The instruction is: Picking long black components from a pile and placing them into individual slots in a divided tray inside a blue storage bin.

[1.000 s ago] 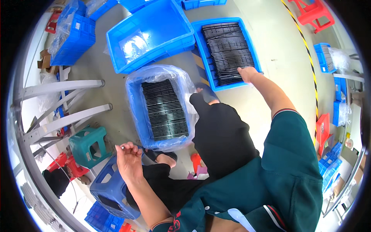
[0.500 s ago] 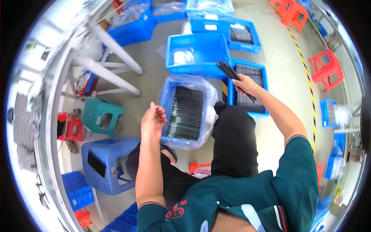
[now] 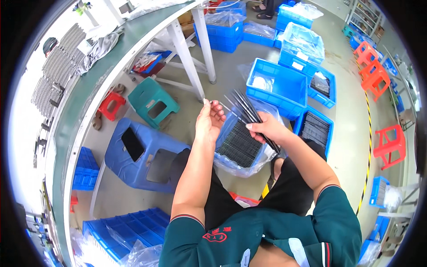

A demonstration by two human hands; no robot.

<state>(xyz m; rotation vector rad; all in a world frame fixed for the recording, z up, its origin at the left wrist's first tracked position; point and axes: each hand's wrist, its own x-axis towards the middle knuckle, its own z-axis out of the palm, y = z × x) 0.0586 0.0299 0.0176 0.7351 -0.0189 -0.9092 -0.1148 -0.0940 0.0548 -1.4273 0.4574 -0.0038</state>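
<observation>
In my right hand (image 3: 267,127) is a fanned bundle of thin black rods (image 3: 243,106), gripped near its middle and tilted up to the left. My left hand (image 3: 210,119) is raised beside the rods' upper ends, with thumb and fingertips drawn together. What they pinch, if anything, is too small to make out. Below both hands stands a blue bin lined with clear plastic (image 3: 227,161). Rows of similar dark rods (image 3: 240,144) lie inside it, partly hidden by the bundle and my right hand.
Past the lined bin are a blue bin (image 3: 278,95) and one with dark rods (image 3: 315,127). At left stand a blue stool (image 3: 120,153) bearing a black phone (image 3: 132,144), a green stool (image 3: 153,100) and a white-legged workbench (image 3: 184,62). Red stools (image 3: 389,144) line the right.
My right hand has brought the rod bundle leftward from over the right-hand bin to above the lined bin. Both hands are closer together, and the view has turned leftward.
</observation>
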